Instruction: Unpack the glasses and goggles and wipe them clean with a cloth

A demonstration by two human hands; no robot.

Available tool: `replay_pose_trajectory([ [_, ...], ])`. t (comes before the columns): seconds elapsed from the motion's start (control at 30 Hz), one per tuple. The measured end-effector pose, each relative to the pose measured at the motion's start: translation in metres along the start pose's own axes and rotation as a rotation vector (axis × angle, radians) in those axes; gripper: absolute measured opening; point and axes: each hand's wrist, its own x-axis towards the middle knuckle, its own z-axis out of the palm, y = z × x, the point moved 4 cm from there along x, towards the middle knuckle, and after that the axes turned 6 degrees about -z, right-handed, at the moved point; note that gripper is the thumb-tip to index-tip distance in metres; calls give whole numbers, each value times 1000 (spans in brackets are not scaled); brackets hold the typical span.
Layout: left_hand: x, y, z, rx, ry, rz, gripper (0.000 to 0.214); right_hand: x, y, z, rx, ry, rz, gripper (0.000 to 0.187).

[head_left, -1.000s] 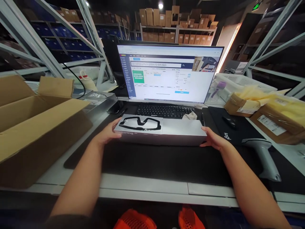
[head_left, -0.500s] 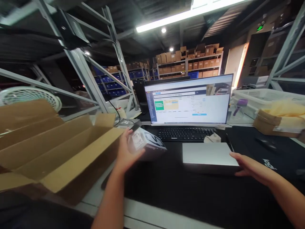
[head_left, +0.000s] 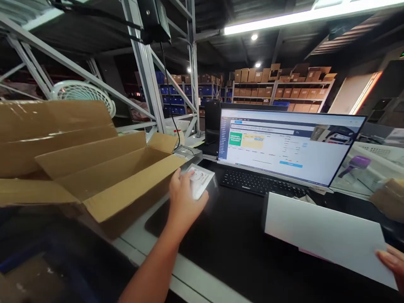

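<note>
My left hand [head_left: 186, 195] is closed around a small box [head_left: 204, 182], whose white printed label faces up; it is held over the black desk mat near the keyboard. At the right edge, my right hand [head_left: 391, 261] grips the end of a long white box [head_left: 322, 233] with the thumb on its face. That box is tilted, its plain side towards me, and a thin pinkish edge shows beneath it. Most of the right hand is out of view. Left of my left hand stands an open cardboard carton [head_left: 132, 185] with its flaps spread.
Behind the black mat [head_left: 221, 252] are a keyboard [head_left: 243, 182] and a lit monitor [head_left: 268, 143]. A purple-handled tool [head_left: 356, 164] lies in a white bin at right. Metal rack posts [head_left: 147, 80] and a fan [head_left: 83, 94] stand at left.
The view has swung left. My right hand has lifted and tilted the white box nearer to me. The small box in my left hand has turned, so its label faces up.
</note>
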Motion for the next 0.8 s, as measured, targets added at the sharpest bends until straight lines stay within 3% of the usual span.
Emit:
replay_pose_trajectory([
  [0.1,4,0,7,46,-19,39,64,-11,-25,8,73,38,95,48],
  [0.23,8,-2,14,21,-3,89,67,-33,-102,49,-116,-139,-237,81],
  [0.37,9,-1,20,-39,69,202,62,-65,-146,86,-492,-197,-568,84],
  [0.5,11,-1,23,-142,116,254,47,-99,-146,104,-609,-89,-900,60],
  [0.57,13,-2,22,-162,152,238,46,-110,-141,113,-660,-90,-1072,42],
  [0.63,14,-3,21,-172,186,194,46,-114,-138,123,-689,-113,-1199,35],
  [0.7,13,-4,22,-176,219,132,46,-110,-136,129,-684,-109,-1243,36],
  [0.8,9,-4,24,-182,294,50,47,-100,-132,132,-679,-110,-1198,36],
])
